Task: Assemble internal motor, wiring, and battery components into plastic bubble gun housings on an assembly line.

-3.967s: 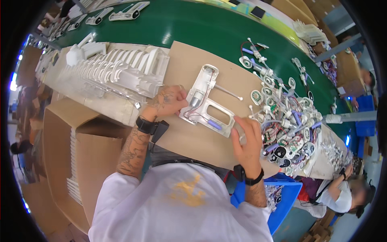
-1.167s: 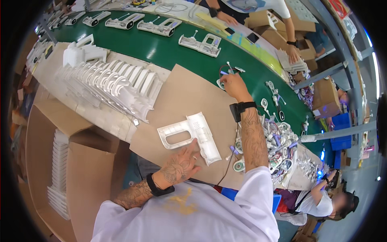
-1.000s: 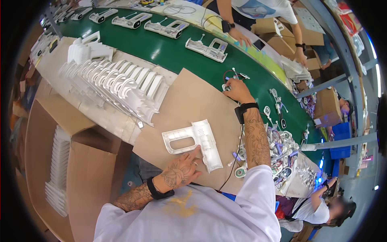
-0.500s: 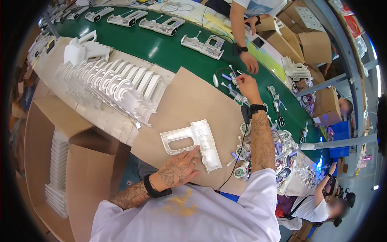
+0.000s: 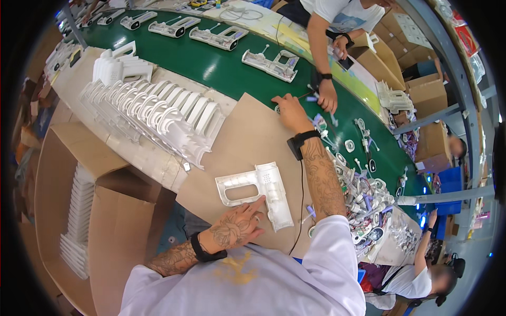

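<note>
A white plastic handheld-device housing half, with a loop handle, lies hollow side up on a brown cardboard sheet. My left hand rests beside it, fingers stretched out, the index fingertip touching its edge near the handle. Over the green belt, my right hand is closed, thumb and fingers pinched at a small, pale, round-looking piece mostly hidden under the fingertips. Just right of it, another person's hand reaches over the belt near purple-and-white parts.
Stacked white housing halves stand left of the cardboard sheet. A heap of wired small parts lies beyond my right forearm. Partly assembled housings line the green belt. An open carton holding more white shells stands at the lower left.
My right hand has moved left across the belt, away from the purple-and-white parts. The other person's hand has come lower. My left hand stays at the housing half.
</note>
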`<state>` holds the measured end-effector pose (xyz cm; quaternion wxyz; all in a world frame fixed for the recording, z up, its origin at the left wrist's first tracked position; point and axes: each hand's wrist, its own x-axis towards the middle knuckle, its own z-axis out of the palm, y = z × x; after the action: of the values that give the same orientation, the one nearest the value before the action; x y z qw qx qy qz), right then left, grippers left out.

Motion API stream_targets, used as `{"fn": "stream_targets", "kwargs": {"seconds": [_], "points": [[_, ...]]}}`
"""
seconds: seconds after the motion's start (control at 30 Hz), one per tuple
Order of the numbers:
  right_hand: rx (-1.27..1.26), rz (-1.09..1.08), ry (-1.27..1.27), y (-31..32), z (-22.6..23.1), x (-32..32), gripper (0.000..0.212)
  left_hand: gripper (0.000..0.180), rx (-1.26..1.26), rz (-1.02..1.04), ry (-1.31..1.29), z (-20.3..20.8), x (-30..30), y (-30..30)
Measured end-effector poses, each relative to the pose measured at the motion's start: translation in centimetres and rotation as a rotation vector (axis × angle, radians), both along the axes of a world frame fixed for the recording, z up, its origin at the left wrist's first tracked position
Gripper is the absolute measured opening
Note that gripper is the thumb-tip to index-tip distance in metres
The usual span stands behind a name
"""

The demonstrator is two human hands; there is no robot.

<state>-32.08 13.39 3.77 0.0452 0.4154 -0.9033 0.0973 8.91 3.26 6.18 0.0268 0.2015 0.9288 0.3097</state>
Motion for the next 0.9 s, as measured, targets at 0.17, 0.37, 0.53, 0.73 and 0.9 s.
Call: {"fn": "stream_targets", "kwargs": {"seconds": [0.17, 0.37, 0.53, 0.73, 0.9], "points": [[0.249, -0.057, 0.091, 1.3, 1.6, -1.3, 0.027, 0.042, 0.001, -0.029, -0.003, 0.4, -0.4, -0.2], [-0.149, 0.052, 0.049, 4.7, 3.1, -0.1, 0.026, 0.041, -0.005, -0.019, 0.054, -0.7, 0.3, -0.1], [-0.048, -0.391, 0.106, 15.0, 4.3, -1.9, 0.032, 0.04, 0.018, -0.035, 0.022, -0.2, -0.5, -0.3], [0.059, -0.554, -0.189, 18.2, 2.3, -1.8, 0.052, 0.044, 0.034, -0.022, 0.027, -1.0, -0.4, -0.3], [-0.236, -0.464, -0.109, 18.0, 8.3, -2.7, 0.044, 0.045, 0.037, -0.038, -0.059, -0.7, -0.9, -0.8]]}}
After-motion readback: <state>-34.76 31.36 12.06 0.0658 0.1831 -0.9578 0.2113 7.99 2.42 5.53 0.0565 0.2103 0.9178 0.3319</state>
